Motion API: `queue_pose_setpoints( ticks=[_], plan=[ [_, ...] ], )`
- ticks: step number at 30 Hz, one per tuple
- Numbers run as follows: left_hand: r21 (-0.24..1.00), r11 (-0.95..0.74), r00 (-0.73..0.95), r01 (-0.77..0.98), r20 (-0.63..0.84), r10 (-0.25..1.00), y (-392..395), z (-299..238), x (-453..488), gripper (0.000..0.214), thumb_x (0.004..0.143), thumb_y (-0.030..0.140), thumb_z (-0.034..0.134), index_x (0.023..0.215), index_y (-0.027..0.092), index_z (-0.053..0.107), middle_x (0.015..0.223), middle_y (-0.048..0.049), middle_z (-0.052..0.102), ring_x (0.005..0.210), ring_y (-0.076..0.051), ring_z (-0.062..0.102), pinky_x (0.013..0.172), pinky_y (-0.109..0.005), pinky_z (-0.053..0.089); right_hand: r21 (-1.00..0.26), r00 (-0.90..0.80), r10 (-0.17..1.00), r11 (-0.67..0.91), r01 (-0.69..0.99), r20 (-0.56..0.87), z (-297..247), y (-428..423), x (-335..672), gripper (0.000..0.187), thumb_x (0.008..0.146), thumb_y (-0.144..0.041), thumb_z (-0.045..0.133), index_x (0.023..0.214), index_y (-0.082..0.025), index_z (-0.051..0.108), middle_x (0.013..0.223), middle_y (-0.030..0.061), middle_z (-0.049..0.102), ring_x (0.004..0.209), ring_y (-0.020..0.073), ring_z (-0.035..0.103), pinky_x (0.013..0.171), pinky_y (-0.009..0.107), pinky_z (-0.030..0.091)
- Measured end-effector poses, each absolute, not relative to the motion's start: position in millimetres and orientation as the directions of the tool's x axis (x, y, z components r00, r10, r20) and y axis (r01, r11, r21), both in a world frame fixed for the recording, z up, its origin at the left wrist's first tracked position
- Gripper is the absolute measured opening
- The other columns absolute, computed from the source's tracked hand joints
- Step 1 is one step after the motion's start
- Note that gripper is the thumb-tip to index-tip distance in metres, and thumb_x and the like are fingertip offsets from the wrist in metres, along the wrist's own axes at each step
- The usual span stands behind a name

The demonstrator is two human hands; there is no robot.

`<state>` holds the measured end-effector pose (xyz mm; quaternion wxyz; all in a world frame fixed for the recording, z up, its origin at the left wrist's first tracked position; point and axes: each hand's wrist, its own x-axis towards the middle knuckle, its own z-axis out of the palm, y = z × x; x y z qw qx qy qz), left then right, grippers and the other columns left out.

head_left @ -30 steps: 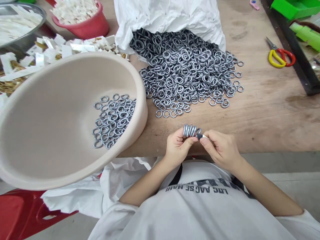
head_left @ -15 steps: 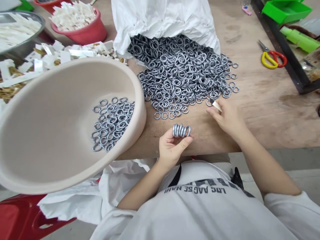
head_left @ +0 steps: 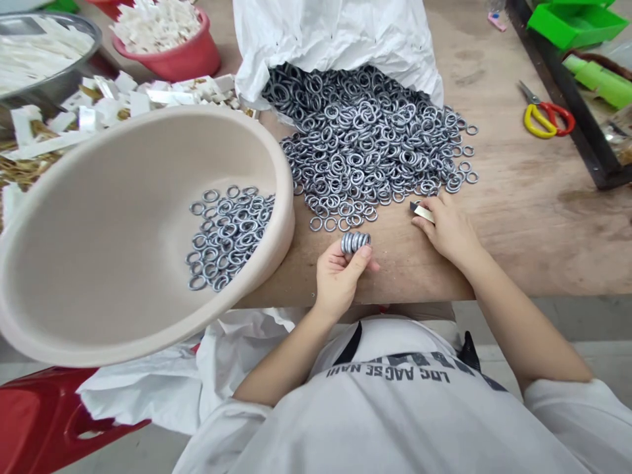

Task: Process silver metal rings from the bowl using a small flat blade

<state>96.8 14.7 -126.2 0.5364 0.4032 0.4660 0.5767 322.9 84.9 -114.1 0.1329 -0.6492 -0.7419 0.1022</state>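
My left hand is closed around a short row of grey rings, lined up side by side between thumb and fingers. To its right, my right hand pinches a small pale strip with a dark pointed tip, close to the table at the near edge of the ring heap. This large heap of grey rings spills from a white sack. On the left, a big beige basin is tilted, with more grey rings gathered along its right side.
Scissors with red and yellow handles lie at the right. Beyond them are a dark frame bar and a green tray. At the back left stand a red tub and a metal bowl with white pieces. A red stool is below.
In my left hand the rings now sit closer together, with the thumb over their right end. My right hand has come down slightly toward the table with the strip. The view has shifted a little.
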Motion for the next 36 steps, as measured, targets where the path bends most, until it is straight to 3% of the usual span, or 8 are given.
queue_pose_setpoints(
  ticks=[4, 6, 11, 18, 25, 30, 33, 36],
  plan=[
    [0.929, 0.077, -0.096, -0.362, -0.119, 0.988, 17, -130, 98, 0.026, 0.074, 0.033, 0.087, 0.09, 0.018, 0.074, 0.073, 0.0028, 0.069, 0.058, -0.008, 0.064, 0.057, -0.019, 0.056, -0.348, -0.12, 0.991, 0.13, 0.928, 0.049, -117, 89, 324, 0.017, 0.093, -0.032, 0.059, 0.1, -0.018, 0.066, 0.116, 0.0157, 0.06, 0.093, 0.0316, 0.059, 0.074, 0.042, 0.045],
    [0.92, 0.079, -0.093, -0.384, -0.124, 0.988, 17, -130, 99, 0.024, 0.072, 0.03, 0.088, 0.089, 0.018, 0.075, 0.076, 0.002, 0.071, 0.059, -0.008, 0.064, 0.06, -0.019, 0.058, -0.484, -0.181, 0.981, 0.195, 0.853, 0.075, -114, 80, 321, 0.013, 0.095, -0.03, 0.057, 0.092, -0.019, 0.064, 0.103, 0.0121, 0.061, 0.09, 0.0281, 0.058, 0.076, 0.041, 0.045],
    [0.919, 0.121, 0.01, -0.376, -0.126, 0.992, 11, -128, 106, 0.025, 0.073, 0.032, 0.088, 0.09, 0.016, 0.077, 0.078, -0.0026, 0.076, 0.067, -0.013, 0.071, 0.067, -0.024, 0.061, -0.931, -0.273, 0.961, 0.129, 0.342, 0.033, -101, 37, 298, 0.024, 0.1, -0.042, 0.051, 0.087, -0.022, 0.057, 0.078, 0.0007, 0.053, 0.071, 0.0165, 0.051, 0.067, 0.031, 0.042],
    [0.868, 0.276, 0.249, -0.413, -0.184, 0.951, 5, -131, 109, 0.029, 0.077, 0.036, 0.085, 0.092, 0.016, 0.072, 0.069, -0.0014, 0.074, 0.057, -0.012, 0.069, 0.056, -0.022, 0.059, -0.978, -0.243, 0.967, -0.115, -0.175, -0.07, -119, 14, 271, 0.035, 0.093, -0.058, 0.06, 0.09, -0.024, 0.052, 0.066, -0.0068, 0.044, 0.054, 0.0104, 0.04, 0.054, 0.025, 0.035],
    [0.946, 0.159, 0.162, -0.283, -0.116, 0.98, 2, -124, 107, 0.029, 0.075, 0.038, 0.086, 0.089, 0.015, 0.073, 0.071, -0.0032, 0.076, 0.061, -0.015, 0.07, 0.063, -0.025, 0.06, -0.995, -0.095, 0.992, -0.082, 0.057, -0.087, -104, 11, 269, 0.024, 0.084, -0.044, 0.072, 0.087, -0.023, 0.061, 0.076, -0.0018, 0.06, 0.066, 0.0129, 0.053, 0.06, 0.025, 0.044],
    [0.975, 0.083, 0.137, -0.204, -0.056, 0.989, 1, -120, 109, 0.027, 0.076, 0.037, 0.085, 0.089, 0.016, 0.077, 0.077, -0.0045, 0.078, 0.069, -0.017, 0.072, 0.069, -0.027, 0.06, -0.988, -0.128, 0.98, -0.153, -0.015, -0.15, -99, 10, 267, 0.022, 0.085, -0.042, 0.069, 0.092, -0.022, 0.063, 0.078, -0.001, 0.065, 0.061, 0.0122, 0.055, 0.057, 0.026, 0.045],
    [0.985, 0.043, 0.093, -0.166, -0.028, 0.995, 3, -119, 106, 0.025, 0.076, 0.035, 0.085, 0.09, 0.016, 0.078, 0.082, -0.0057, 0.079, 0.073, -0.018, 0.072, 0.073, -0.028, 0.06, -0.984, -0.104, 0.995, 0.014, 0.175, -0.004, -99, 6, 273, 0.023, 0.092, -0.043, 0.062, 0.1, -0.022, 0.064, 0.083, 0.0009, 0.066, 0.069, 0.0144, 0.059, 0.064, 0.028, 0.046],
    [0.992, -0.028, 0.034, -0.122, 0.032, 0.999, 4, -119, 102, 0.023, 0.075, 0.034, 0.086, 0.089, 0.016, 0.078, 0.084, -0.0056, 0.079, 0.076, -0.018, 0.071, 0.074, -0.027, 0.059, -0.834, -0.21, 0.962, 0.257, 0.488, 0.174, -94, -2, 282, 0.019, 0.098, -0.038, 0.055, 0.094, -0.022, 0.064, 0.079, 0.0007, 0.064, 0.071, 0.0149, 0.058, 0.066, 0.029, 0.041]
  ],
)
